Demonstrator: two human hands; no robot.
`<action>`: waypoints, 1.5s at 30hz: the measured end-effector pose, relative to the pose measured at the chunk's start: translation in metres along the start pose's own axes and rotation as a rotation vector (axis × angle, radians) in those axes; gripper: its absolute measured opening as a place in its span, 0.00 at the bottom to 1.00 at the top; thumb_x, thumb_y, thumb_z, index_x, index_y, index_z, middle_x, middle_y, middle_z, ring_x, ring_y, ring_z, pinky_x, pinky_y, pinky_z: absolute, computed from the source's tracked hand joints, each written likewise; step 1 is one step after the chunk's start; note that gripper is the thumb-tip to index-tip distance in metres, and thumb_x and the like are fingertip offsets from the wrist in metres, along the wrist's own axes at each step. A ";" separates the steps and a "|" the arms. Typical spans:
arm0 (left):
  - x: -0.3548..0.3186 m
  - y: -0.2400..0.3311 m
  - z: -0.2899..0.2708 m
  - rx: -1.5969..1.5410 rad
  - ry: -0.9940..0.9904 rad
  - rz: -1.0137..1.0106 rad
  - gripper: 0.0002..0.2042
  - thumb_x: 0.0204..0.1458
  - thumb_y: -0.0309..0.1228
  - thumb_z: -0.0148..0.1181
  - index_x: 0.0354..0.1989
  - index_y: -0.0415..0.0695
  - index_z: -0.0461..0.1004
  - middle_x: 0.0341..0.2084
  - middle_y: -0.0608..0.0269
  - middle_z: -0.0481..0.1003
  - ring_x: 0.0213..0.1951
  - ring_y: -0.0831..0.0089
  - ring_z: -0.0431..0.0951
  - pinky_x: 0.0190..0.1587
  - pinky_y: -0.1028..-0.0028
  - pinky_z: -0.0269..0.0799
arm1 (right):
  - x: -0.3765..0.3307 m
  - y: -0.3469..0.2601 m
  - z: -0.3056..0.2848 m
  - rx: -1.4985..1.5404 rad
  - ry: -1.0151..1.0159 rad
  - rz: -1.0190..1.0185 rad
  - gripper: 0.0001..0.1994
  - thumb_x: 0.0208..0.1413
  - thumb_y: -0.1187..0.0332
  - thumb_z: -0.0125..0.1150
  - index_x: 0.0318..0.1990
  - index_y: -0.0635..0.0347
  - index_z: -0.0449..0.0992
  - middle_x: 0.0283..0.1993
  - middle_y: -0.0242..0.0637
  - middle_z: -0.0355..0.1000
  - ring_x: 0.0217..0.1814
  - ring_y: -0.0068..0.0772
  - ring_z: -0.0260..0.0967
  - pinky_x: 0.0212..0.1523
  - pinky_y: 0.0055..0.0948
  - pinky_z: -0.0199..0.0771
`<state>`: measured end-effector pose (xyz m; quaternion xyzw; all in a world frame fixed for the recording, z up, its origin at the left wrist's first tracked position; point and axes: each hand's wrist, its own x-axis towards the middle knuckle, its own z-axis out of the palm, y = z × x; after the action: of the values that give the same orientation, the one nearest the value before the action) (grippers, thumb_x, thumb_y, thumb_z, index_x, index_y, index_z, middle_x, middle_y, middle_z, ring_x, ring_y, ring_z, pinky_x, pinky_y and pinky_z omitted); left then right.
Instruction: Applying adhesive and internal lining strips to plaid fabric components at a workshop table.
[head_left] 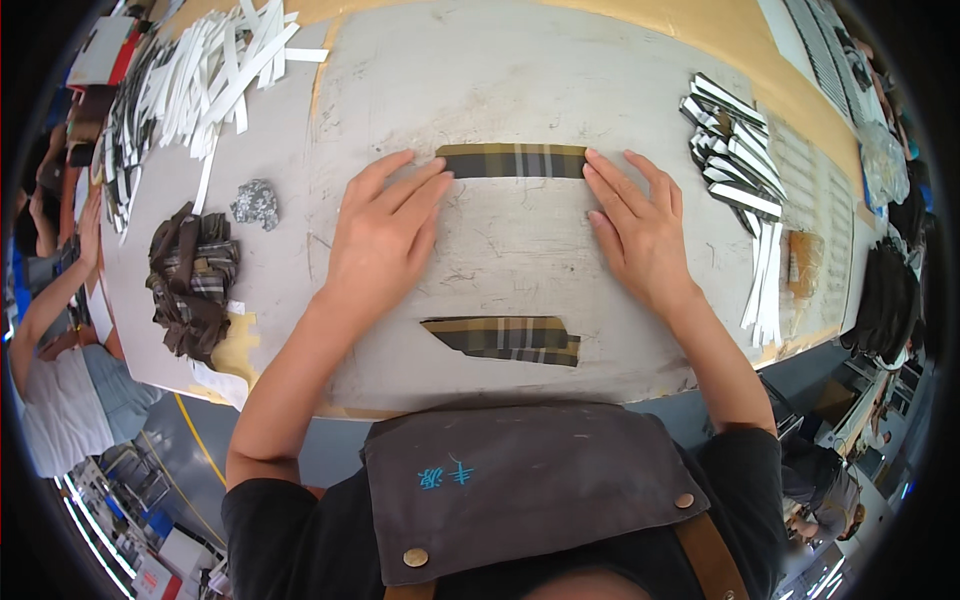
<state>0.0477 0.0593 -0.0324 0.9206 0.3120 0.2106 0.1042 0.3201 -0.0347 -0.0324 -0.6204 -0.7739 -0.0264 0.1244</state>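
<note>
A plaid fabric strip (515, 161) in olive, black and grey lies flat across the grey tabletop (520, 240). My left hand (385, 225) rests fingertips on its left end, palm down with the fingers stretched out. At the right end, my right hand (640, 225) touches the strip with its index finger and keeps the other fingers spread. Neither hand wraps round anything. Closer to me lies a second plaid piece (505, 338), with a slanted left end and an uneven right end.
White strips (225, 75) pile up at the far left. Below them sit a small patterned grey cloth (256, 204) and a crumpled heap of brown plaid fabric (195, 285). Dark-and-white strips (735, 150) are stacked at the right, near a brown taped packet (803, 263). Another person (70, 380) stands at left.
</note>
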 end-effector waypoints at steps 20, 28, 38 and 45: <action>-0.029 0.059 -0.016 -0.470 -0.291 0.006 0.12 0.36 0.25 0.71 0.26 0.42 0.72 0.22 0.62 0.71 0.29 0.59 0.70 0.35 0.65 0.65 | -0.034 -0.065 -0.018 0.680 -0.212 0.061 0.20 0.33 0.74 0.75 0.38 0.55 0.76 0.43 0.34 0.67 0.48 0.40 0.62 0.48 0.38 0.62; -0.016 0.051 -0.014 -0.770 -0.311 -0.406 0.08 0.42 0.21 0.70 0.27 0.39 0.75 0.21 0.62 0.74 0.25 0.70 0.74 0.27 0.75 0.69 | -0.015 -0.054 -0.023 0.935 -0.126 0.312 0.12 0.43 0.75 0.71 0.37 0.60 0.77 0.28 0.36 0.71 0.28 0.33 0.69 0.31 0.30 0.70; -0.011 0.032 -0.009 -0.681 -0.122 -0.278 0.04 0.48 0.22 0.66 0.30 0.38 0.77 0.21 0.64 0.74 0.24 0.80 0.71 0.26 0.79 0.66 | -0.008 -0.031 -0.029 0.935 -0.266 0.511 0.05 0.49 0.74 0.68 0.31 0.64 0.78 0.22 0.31 0.71 0.22 0.20 0.64 0.24 0.21 0.65; 0.008 0.021 -0.008 -0.740 -0.214 -0.614 0.05 0.56 0.26 0.61 0.32 0.37 0.76 0.18 0.75 0.71 0.23 0.89 0.63 0.25 0.83 0.59 | 0.010 -0.018 -0.014 1.032 -0.163 0.762 0.03 0.52 0.74 0.66 0.32 0.63 0.79 0.24 0.30 0.75 0.24 0.16 0.68 0.27 0.18 0.69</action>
<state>0.0611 0.0478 -0.0160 0.7039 0.4608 0.1712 0.5128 0.3025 -0.0317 -0.0147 -0.7121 -0.4194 0.4425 0.3482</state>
